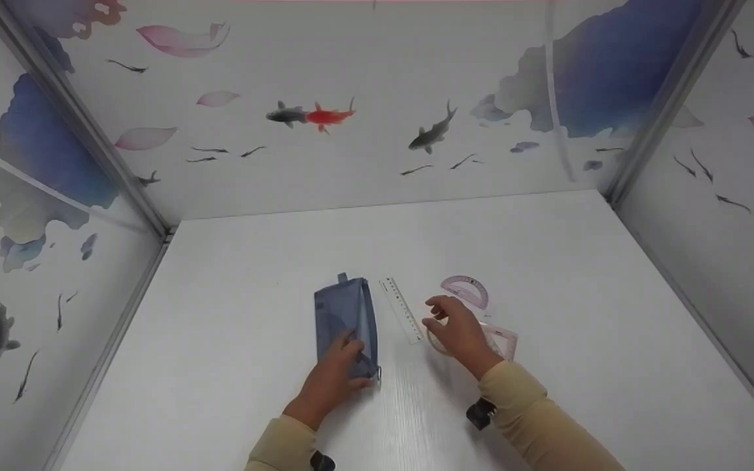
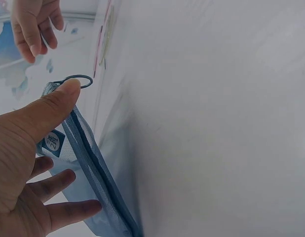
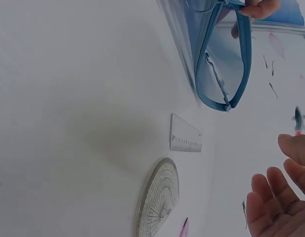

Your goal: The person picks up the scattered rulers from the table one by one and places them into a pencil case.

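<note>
A blue mesh pencil pouch (image 1: 338, 307) stands unzipped, its gaping mouth (image 3: 224, 59) framed by a darker zip band. My left hand (image 1: 334, 376) grips its near end, thumb by the zip ring (image 2: 79, 79) and fingers against the mesh. To the right of the pouch lies a clear ruler (image 1: 401, 311). My right hand (image 1: 459, 333) hovers over the drawing tools with loosely bent fingers and nothing in them. Partly hidden below it are a clear protractor (image 3: 161, 200) and a pinkish set square (image 1: 506, 340). Beyond them rests a pink protractor (image 1: 472, 288).
A white table (image 1: 220, 314) carries everything. Panels printed with fish and blue washes, such as the back wall (image 1: 364, 59), enclose it on the left, right and far sides. Each sleeve has a dark wrist camera (image 1: 480, 414).
</note>
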Demonstrator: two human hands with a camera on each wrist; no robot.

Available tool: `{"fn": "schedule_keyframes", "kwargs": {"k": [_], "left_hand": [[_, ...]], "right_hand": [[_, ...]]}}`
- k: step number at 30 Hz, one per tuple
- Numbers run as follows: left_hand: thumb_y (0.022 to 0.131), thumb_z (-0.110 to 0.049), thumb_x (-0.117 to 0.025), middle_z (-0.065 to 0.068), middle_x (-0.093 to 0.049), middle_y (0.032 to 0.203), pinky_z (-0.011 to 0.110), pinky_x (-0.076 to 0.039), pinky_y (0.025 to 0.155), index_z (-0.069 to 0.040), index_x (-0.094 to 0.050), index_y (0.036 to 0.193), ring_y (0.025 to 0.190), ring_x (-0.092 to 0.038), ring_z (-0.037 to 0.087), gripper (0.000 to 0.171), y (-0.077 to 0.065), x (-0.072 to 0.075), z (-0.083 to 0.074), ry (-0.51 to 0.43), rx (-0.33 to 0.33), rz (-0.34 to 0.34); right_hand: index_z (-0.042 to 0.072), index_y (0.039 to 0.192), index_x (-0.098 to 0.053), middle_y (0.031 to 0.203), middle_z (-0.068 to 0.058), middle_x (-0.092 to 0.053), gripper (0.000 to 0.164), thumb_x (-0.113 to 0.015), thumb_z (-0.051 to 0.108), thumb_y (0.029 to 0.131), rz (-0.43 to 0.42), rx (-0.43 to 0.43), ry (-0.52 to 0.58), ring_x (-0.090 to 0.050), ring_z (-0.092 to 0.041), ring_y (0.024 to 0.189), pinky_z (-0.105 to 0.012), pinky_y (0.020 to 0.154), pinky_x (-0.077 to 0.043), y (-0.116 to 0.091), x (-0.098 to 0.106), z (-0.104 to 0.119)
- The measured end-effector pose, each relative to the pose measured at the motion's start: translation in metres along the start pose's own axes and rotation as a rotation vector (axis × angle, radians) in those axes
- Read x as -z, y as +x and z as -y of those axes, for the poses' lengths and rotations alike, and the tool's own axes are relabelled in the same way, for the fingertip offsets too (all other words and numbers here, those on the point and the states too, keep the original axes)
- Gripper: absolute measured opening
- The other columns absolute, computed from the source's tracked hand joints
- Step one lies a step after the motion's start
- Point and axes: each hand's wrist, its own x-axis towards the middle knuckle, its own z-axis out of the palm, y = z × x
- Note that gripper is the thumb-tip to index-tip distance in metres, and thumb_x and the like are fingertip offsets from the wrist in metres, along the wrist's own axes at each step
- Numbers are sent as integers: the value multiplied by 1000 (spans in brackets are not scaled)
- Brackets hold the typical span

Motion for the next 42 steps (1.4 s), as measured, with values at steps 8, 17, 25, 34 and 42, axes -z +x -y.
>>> {"fn": "schedule_keyframes", "kwargs": {"k": [8,17,25,34,42], "left_hand": [[71,-24,-84,25,-38,146,51,-48,95,-12,-55,115,125,-48,45,54,1,0,-1,-1,1,-4],[71,-25,-84,23,-38,145,50,-49,94,-13,-56,116,125,-49,43,55,0,-2,1,-3,13,0],[72,-26,-84,23,-39,144,50,-49,94,-13,-56,118,125,-49,42,55,1,-1,1,-7,27,14],[72,-26,-84,23,-39,144,51,-48,96,-13,-56,119,125,-48,42,56,1,-1,0,-5,33,19],[73,-26,-83,22,-39,145,51,-48,95,-12,-56,121,125,-48,42,57,1,-2,1,-7,32,23]], "right_hand": [[5,119,-61,107,-9,-62,35,-72,11,87,14,23,-66,-59,-25,101,-43,90,-49,-6,6,-7],[5,126,-58,120,-13,-61,43,-72,17,88,38,25,-188,-57,-30,115,-47,98,-46,-9,13,-12],[8,132,-54,134,-14,-55,49,-71,24,89,78,6,-274,-48,-33,129,-50,106,-39,-11,17,-17],[5,131,-55,131,-17,-56,52,-73,26,87,59,86,-369,-52,-34,123,-49,101,-44,-13,24,-22],[3,133,-53,133,-21,-54,57,-71,31,88,70,110,-431,-49,-38,125,-53,100,-42,-14,30,-32]]}}
